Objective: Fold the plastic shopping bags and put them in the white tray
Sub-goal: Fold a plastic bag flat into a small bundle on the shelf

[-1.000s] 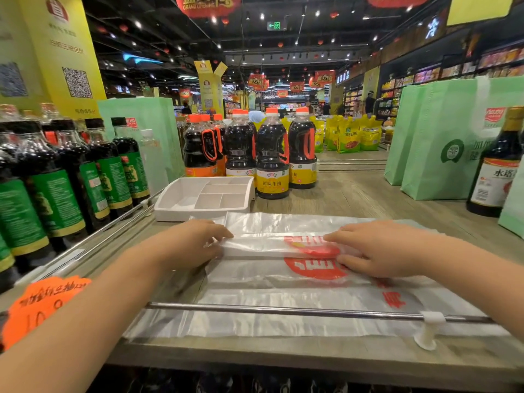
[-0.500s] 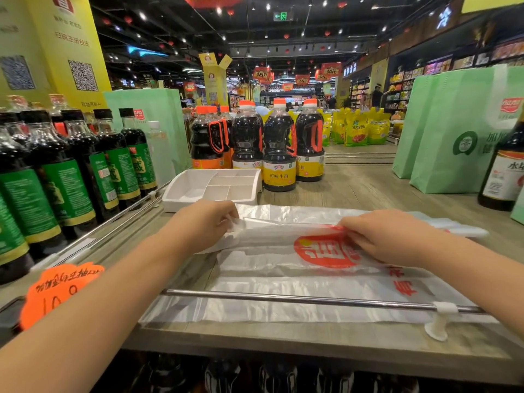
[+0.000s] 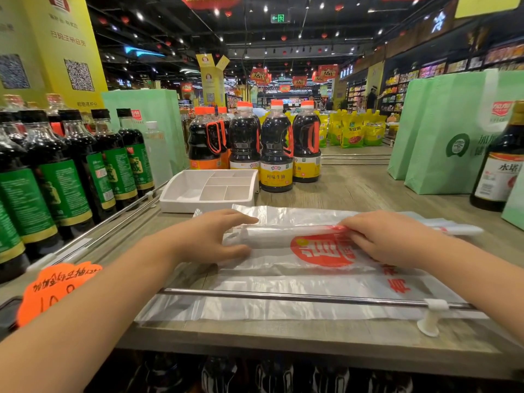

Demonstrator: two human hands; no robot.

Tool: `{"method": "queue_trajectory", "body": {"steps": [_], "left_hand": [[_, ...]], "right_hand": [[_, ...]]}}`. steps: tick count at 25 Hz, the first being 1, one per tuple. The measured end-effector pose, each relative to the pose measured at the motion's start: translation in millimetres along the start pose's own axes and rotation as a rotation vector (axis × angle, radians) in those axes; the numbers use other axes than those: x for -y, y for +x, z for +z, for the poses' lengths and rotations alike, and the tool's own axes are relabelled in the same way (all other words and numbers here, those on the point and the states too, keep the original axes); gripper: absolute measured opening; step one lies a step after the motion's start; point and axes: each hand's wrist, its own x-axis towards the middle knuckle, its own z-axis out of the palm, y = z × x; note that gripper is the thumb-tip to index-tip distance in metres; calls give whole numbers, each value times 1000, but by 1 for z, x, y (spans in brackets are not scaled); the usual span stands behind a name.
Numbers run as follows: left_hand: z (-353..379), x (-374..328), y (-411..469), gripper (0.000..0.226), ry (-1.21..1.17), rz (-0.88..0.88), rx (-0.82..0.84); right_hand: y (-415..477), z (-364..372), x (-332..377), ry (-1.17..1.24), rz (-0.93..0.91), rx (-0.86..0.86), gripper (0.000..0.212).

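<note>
Supermarket. Evidence: rows of identical soy sauce bottles (image 3: 276,154) on a wooden display shelf (image 3: 354,191) with a metal guard rail (image 3: 283,297). Orange handwritten price tag (image 3: 56,290), QR-code poster (image 3: 79,75), "GRAND OPENING" banner (image 3: 211,0) overhead. Stocked aisle shelving (image 3: 397,92) behind, stacked yellow pouches (image 3: 351,131), green exit sign (image 3: 279,18).
</note>
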Motion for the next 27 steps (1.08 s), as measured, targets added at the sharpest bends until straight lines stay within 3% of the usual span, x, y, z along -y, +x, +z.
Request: {"method": "queue_trajectory", "body": {"steps": [6,12,14,16,18,22,27], "left_hand": [[1,-13,13,33,261,63,-213],[6,-14,16,40,299,42,-278],[7,-14,18,43,242,57,-300],[8,-13,20,45,189,73,-311],[8,-11,20,47,134,87,-304],[9,-6,19,50,48,121,-332],[4,-6,21,57,-46,188,-429]], "right_hand": [[0,-4,6,-11,-45,-65,34],[13,-10,26,-371,-118,-78,38],[17,-14,31,-270,-98,-6,51],[25,-22,31,58,-6,117,69],[38,-30,29,320,71,200,74],[55,-28,21,344,67,344,72],[63,-26,20,430,40,315,70]]}}
